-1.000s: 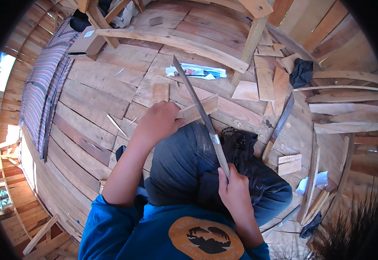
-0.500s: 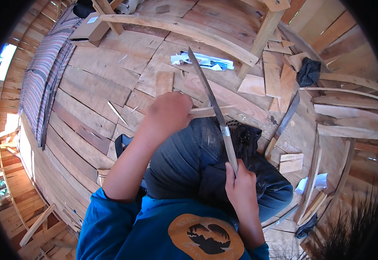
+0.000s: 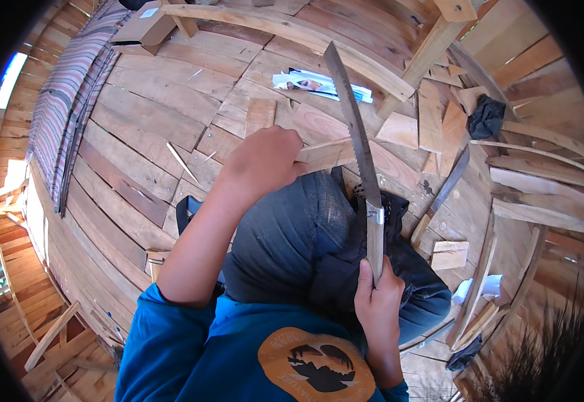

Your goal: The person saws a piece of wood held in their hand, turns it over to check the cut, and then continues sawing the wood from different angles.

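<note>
My left hand [image 3: 268, 157] is closed around one end of a short, flat piece of wood [image 3: 325, 155], held above my left knee. My right hand [image 3: 380, 295] grips the wooden handle of a machete [image 3: 355, 120] in front of my body. Its long, dark blade points away from me and tapers to a tip, and its left edge looks notched. The blade passes in front of the wood's free end; whether they touch I cannot tell. A bright metal collar joins blade and handle. Dark trousers [image 3: 272, 241] cover my bent legs beneath.
Another wooden-handled blade [image 3: 447, 184] lies on the plank floor [image 3: 151, 114] to the right. Loose boards [image 3: 431, 117], a black bag [image 3: 485, 117] and a blue-white wrapper [image 3: 319, 84] lie farther off. A long beam [image 3: 285, 32] spans the far side, near a cardboard box [image 3: 143, 30].
The machete has swung more upright, its tip moving away and to the right. The wood piece has turned, showing more of its broad face. Both hands keep their hold.
</note>
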Demonstrator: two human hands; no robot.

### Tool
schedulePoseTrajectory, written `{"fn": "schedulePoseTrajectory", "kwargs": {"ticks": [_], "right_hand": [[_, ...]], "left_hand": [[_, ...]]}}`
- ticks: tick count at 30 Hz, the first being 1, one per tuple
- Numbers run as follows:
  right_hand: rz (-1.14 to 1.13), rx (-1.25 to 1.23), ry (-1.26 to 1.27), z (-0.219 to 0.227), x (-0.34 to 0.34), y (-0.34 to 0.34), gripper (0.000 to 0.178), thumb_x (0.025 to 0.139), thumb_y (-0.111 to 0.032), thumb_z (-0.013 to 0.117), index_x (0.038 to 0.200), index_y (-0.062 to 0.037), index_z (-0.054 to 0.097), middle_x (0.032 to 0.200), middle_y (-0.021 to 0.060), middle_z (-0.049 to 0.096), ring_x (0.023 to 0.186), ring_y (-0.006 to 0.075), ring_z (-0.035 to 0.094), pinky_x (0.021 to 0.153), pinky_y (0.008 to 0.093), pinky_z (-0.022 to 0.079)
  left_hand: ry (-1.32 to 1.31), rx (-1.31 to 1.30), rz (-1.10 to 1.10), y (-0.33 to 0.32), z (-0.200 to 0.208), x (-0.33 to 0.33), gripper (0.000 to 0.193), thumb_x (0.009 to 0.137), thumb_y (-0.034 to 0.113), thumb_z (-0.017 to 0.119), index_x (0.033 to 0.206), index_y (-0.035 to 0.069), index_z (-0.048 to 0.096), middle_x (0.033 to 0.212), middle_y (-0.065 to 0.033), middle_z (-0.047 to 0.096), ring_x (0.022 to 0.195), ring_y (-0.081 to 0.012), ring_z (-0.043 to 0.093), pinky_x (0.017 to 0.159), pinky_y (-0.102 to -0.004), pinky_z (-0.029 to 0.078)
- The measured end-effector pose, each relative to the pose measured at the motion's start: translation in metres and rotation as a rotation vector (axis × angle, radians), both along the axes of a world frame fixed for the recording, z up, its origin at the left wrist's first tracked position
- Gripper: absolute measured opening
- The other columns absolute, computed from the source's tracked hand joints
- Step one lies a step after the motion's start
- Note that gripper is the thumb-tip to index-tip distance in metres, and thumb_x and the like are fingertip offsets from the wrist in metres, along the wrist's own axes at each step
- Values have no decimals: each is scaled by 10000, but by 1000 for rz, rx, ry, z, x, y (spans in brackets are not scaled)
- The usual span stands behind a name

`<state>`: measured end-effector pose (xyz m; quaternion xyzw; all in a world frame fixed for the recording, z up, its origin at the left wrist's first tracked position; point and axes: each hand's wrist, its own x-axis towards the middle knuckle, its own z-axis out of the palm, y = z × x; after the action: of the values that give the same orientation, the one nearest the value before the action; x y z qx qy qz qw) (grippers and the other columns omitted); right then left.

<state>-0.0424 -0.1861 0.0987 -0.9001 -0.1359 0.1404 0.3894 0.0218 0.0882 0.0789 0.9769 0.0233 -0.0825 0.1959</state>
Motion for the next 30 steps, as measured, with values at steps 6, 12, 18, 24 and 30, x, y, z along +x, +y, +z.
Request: {"fn": "schedulePoseTrajectory", "kwargs": {"ticks": [6,12,18,24,30], "right_hand": [[8,-74,36,1,-13,-21,158,964,-140,567,950,16,586,612,223,576,581,392,642,483,417,474],[-2,-63,77,-12,-7,-19,165,965,-151,564,922,8,578,619,243,575,616,415,641,490,444,471],[9,18,-39,-25,25,17,175,963,-154,569,910,12,568,628,260,575,620,429,631,494,468,462],[-11,-28,6,12,4,-6,171,964,-161,575,912,2,574,621,244,578,607,415,635,489,459,462],[21,-86,-4,-9,-6,-19,173,960,-155,575,894,5,571,604,244,571,605,423,631,486,465,466]], "left_hand": [[71,-1,-7,-1,0,8,406,758,333,742,806,-60,655,787,-246,631,856,-408,633,784,-460,504],[36,20,-28,-3,-3,6,407,761,328,747,812,-66,659,815,-245,640,878,-406,633,792,-457,504],[19,-69,36,-1,-3,7,388,759,304,761,853,-63,674,857,-250,652,913,-410,629,817,-458,498],[195,-124,95,5,5,10,409,770,309,755,885,-74,672,886,-272,649,925,-418,628,827,-468,493],[-11,-24,-24,-5,-2,3,424,757,316,759,907,-70,672,902,-268,647,927,-418,629,832,-467,492]]}}
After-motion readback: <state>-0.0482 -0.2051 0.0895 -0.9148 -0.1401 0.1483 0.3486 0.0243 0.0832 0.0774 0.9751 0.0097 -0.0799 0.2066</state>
